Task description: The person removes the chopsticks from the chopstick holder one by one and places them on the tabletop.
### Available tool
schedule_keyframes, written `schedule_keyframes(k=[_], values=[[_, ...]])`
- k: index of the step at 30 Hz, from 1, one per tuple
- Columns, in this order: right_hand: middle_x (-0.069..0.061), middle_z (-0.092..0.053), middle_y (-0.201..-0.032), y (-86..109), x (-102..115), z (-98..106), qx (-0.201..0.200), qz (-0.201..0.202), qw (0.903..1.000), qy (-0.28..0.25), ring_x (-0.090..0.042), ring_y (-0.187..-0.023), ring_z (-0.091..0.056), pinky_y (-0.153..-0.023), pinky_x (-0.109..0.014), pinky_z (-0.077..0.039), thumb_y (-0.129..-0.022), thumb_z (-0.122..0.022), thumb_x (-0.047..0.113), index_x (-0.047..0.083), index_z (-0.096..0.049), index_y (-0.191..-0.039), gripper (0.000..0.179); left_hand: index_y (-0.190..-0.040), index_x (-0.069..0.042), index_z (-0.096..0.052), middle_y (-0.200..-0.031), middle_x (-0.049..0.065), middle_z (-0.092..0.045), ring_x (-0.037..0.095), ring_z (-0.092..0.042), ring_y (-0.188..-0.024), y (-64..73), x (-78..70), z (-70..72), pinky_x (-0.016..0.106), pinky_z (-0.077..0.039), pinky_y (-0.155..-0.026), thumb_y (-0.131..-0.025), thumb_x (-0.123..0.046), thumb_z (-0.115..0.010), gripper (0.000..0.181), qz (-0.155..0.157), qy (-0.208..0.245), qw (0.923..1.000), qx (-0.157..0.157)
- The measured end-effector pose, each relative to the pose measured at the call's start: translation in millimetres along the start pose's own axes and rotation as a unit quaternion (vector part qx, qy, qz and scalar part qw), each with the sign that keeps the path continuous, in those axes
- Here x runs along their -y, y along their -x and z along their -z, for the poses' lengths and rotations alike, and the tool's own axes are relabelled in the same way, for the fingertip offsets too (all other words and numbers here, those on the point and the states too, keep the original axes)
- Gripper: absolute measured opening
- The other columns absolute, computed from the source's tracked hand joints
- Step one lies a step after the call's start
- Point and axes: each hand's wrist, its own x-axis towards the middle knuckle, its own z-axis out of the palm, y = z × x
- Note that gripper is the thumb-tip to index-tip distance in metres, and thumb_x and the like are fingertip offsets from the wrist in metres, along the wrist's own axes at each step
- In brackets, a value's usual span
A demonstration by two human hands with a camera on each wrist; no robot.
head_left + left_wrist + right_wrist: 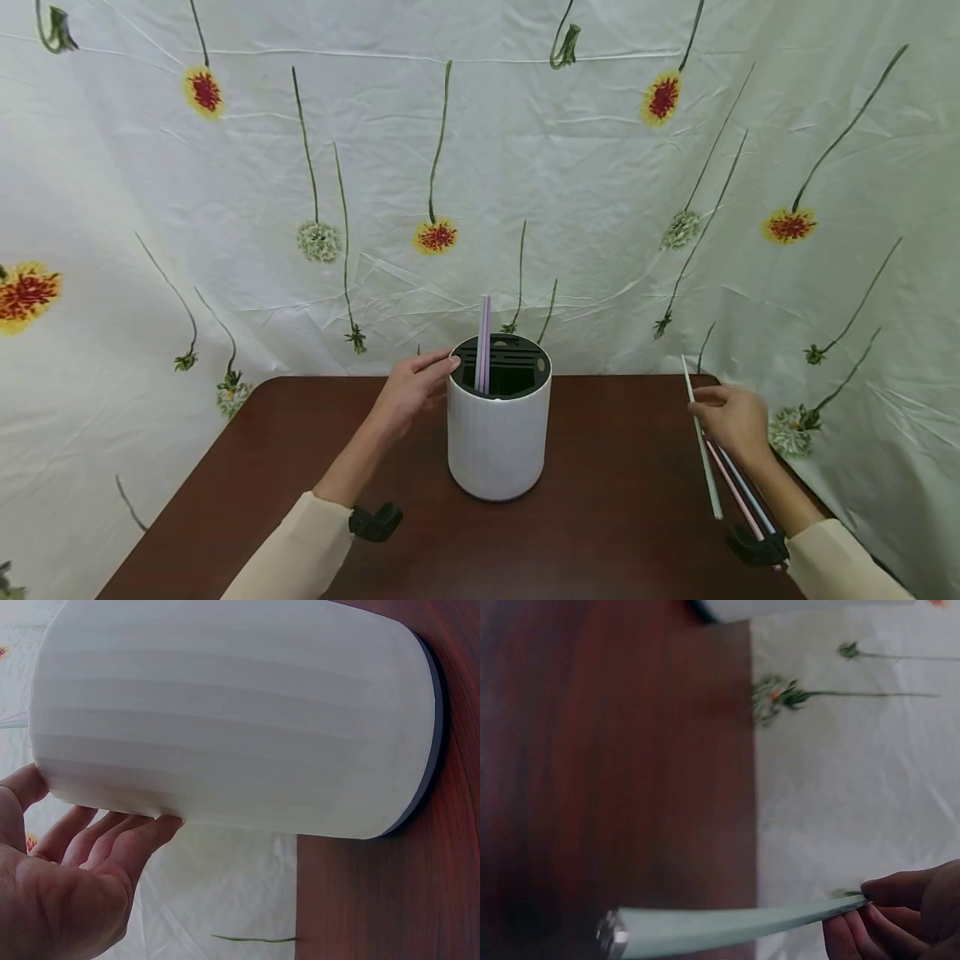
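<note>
A white cylindrical utensil holder (497,454) with a black slotted top stands upright on the table. Purple chopsticks (484,346) stick up out of its opening. My left hand (408,390) holds the holder's left side, thumb at the rim and fingertips against the wall, as the left wrist view also shows. Over at the right, my right hand (733,423) pinches a pale green chopstick (707,471) near its far end between thumb and fingers. The chopstick's silver-tipped end (613,935) points away from the hand in the right wrist view.
Pink (735,492) and light blue chopsticks (750,492) lie on the dark brown table (600,533) beneath the right wrist, partly hidden by it. A white flowered cloth (585,167) hangs behind the table's far edge and along its sides.
</note>
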Motion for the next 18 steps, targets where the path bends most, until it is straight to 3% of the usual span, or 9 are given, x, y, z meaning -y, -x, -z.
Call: schedule_keyframes(k=[10, 14, 18], values=[[-0.029, -0.074, -0.093, 17.5, -51.2, -18.0, 0.054, -0.01, 0.9961, 0.069, -0.014, -0.041, -0.036, -0.041, -0.028, -0.03, -0.094, -0.064, 0.012, -0.012, -0.069, -0.118, 0.034, -0.148, -0.015, -0.055, -0.151, 0.012, -0.053, 0.034, -0.057, -0.134, -0.5, 0.2, -0.8, 0.057, -0.043, -0.11, -0.097, -0.038, -0.069, 0.057, -0.003, 0.007, 1.0, 0.0], [-0.033, -0.071, -0.104, 19.0, -59.1, -22.6, 0.067, -0.014, 0.9924, 0.103, -0.02, -0.046, -0.052, -0.043, -0.031, -0.038, -0.093, -0.066, 0.011, -0.01, -0.071, -0.116, 0.032, -0.147, -0.014, -0.056, -0.152, 0.012, -0.052, 0.034, -0.056, -0.134, 0.3, -0.2, -0.7, 0.059, -0.042, -0.111, -0.097, -0.037, -0.069, 0.057, -0.003, 0.012, 0.9999, 0.0], [-0.037, -0.066, -0.114, 18.0, -65.0, -25.0, 0.082, -0.027, 0.9874, 0.133, -0.04, -0.072, -0.068, -0.055, -0.043, -0.052, -0.091, -0.068, 0.011, -0.009, -0.072, -0.114, 0.03, -0.147, -0.013, -0.056, -0.152, 0.013, -0.052, 0.035, -0.056, -0.135, 0.5, 0.1, 0.1, 0.058, -0.043, -0.111, -0.097, -0.037, -0.069, 0.058, -0.003, 0.013, 0.9999, 0.002]])
